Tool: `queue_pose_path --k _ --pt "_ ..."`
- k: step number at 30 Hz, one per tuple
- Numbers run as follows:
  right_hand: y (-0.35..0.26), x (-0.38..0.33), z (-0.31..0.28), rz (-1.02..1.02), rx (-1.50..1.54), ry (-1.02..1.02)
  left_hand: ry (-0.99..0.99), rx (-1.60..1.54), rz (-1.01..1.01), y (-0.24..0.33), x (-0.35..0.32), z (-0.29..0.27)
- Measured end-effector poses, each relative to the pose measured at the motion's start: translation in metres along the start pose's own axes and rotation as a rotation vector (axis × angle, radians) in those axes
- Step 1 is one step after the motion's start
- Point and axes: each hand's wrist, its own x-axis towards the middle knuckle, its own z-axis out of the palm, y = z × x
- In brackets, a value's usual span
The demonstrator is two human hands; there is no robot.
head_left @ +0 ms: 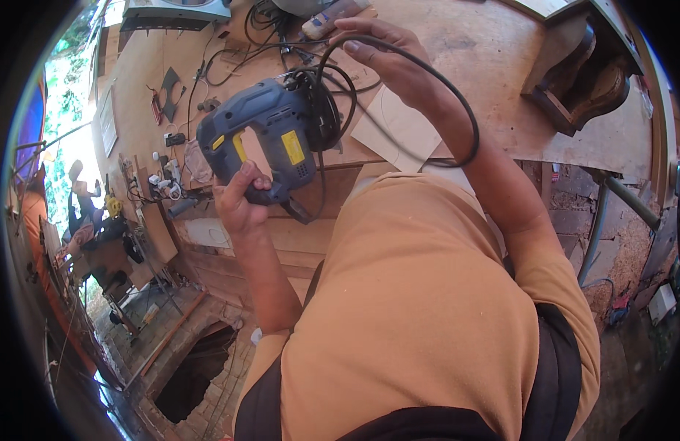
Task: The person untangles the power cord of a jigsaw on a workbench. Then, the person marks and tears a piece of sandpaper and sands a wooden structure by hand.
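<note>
My left hand [243, 202] is closed round the lower end of the handle of a blue jigsaw [262, 110] with yellow patches, held up over the bench front. A black power cord [475, 121] is wound in loops at the tool's right side. My right hand [391, 59], raised above the bench, has its bent fingers on this cord, which arcs out past my forearm. Below the cord, a pale square sheet [399, 132] with a faint curved line lies at the bench's near edge.
The wooden workbench [479, 66] spreads ahead. A dark curved wooden bracket [582, 70] stands at its right. Tangled cables [262, 26] and a roll-shaped object [332, 18] lie at the back. Small tools and plugs [163, 176] sit at left. A dark floor hole [196, 375] gapes lower left.
</note>
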Motion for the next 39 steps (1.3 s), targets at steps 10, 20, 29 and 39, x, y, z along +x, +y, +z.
queue_pose_path --k 10,20,29,39 --pt "0.029 -0.036 -0.021 0.195 -0.085 0.053 -0.182 -0.228 -0.048 -0.005 -0.005 -0.003" --pt "0.017 -0.061 0.008 -0.065 -0.489 0.038 -0.181 -0.271 -0.078 -0.012 -0.006 -0.009" --pt "-0.026 -0.044 0.039 -0.548 -0.878 -0.108 -0.192 -0.174 -0.093 -0.025 0.000 -0.012" --pt "0.015 -0.014 0.020 -0.389 -0.680 0.087 -0.156 -0.334 -0.161 -0.039 0.007 -0.008"
